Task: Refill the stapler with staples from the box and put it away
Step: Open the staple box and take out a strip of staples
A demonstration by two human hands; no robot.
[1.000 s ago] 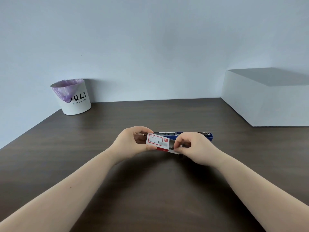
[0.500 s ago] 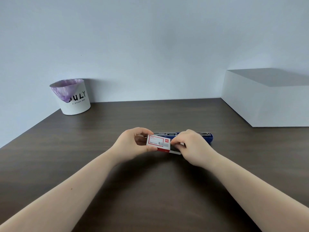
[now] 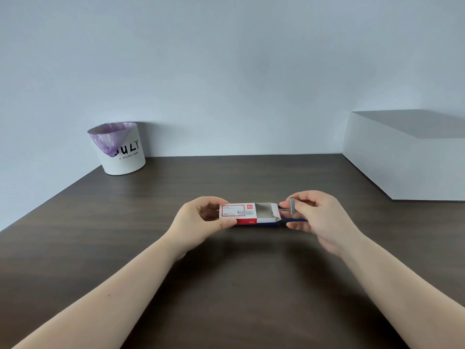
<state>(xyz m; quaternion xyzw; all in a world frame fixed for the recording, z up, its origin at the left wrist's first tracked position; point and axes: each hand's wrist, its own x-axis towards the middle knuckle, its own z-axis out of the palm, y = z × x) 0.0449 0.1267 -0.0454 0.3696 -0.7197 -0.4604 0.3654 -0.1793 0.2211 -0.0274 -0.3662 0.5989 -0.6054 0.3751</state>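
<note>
Staple box: we see the red and white staple box held above the surface, its inner tray slid out to the right; the tray's inside looks grey and we cannot tell how many staples lie in it.
Left hand: our left hand grips the box's left end, thumb below and fingers curled over the top, pressed on the sleeve.
Right hand: our right hand sits just right of the open tray, thumb and forefinger pinching a short silver strip of staples, which stands upright, clear of the tray.
Stapler: the blue stapler lies on the surface behind and under the box, mostly hidden; only a blue sliver shows near the right hand.
Bin: a white bin with a purple liner stands at the far left corner against the wall; we cannot see inside it.
White box: a large closed white box sits at the far right, well apart from the hands.
Edges: the surface's left edge runs diagonally toward the bin; its back edge meets the wall.
Open room: bare dark wood lies between the hands and the bin, and between the hands and the white box.
</note>
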